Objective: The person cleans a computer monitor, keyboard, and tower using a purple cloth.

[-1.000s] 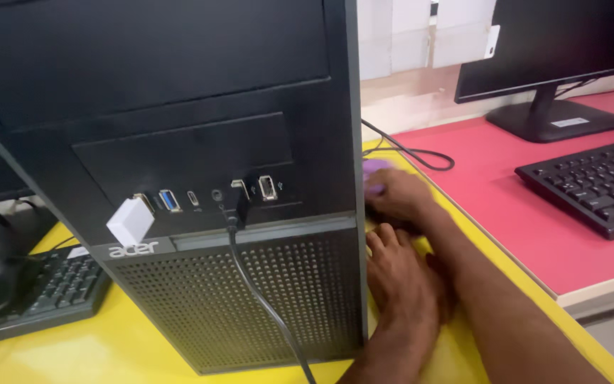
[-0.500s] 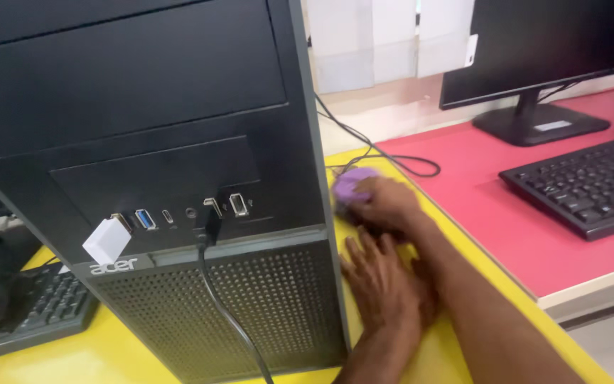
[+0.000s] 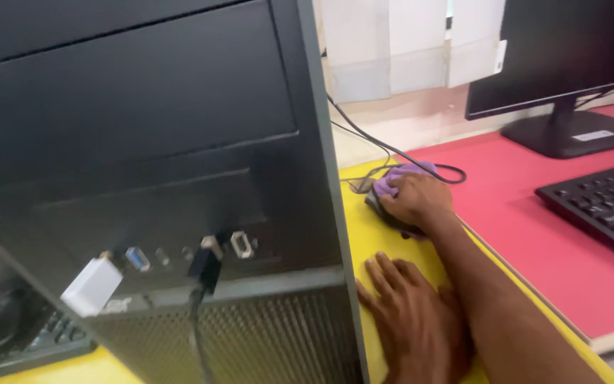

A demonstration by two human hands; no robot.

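My right hand [image 3: 421,201] is closed on a purple cloth [image 3: 398,176] and presses it onto a dark computer mouse [image 3: 379,210] on the yellow table [image 3: 392,245], just right of the black computer tower [image 3: 179,142]. My left hand [image 3: 410,320] lies flat, fingers spread, on the yellow table beside the tower's lower right side. It holds nothing. The mouse is mostly hidden under my right hand.
A white adapter [image 3: 92,286] and a black cable plug [image 3: 204,267] stick out of the tower's front ports. Black cables [image 3: 392,151] run behind the tower. To the right, a red table [image 3: 527,220] carries a black keyboard [image 3: 602,206] and a monitor [image 3: 570,64]. Another keyboard [image 3: 15,341] lies at the lower left.
My right hand with the purple cloth has moved away from the tower's side, out to the mouse. My left hand stays flat on the table. The view has dropped closer to the tower.
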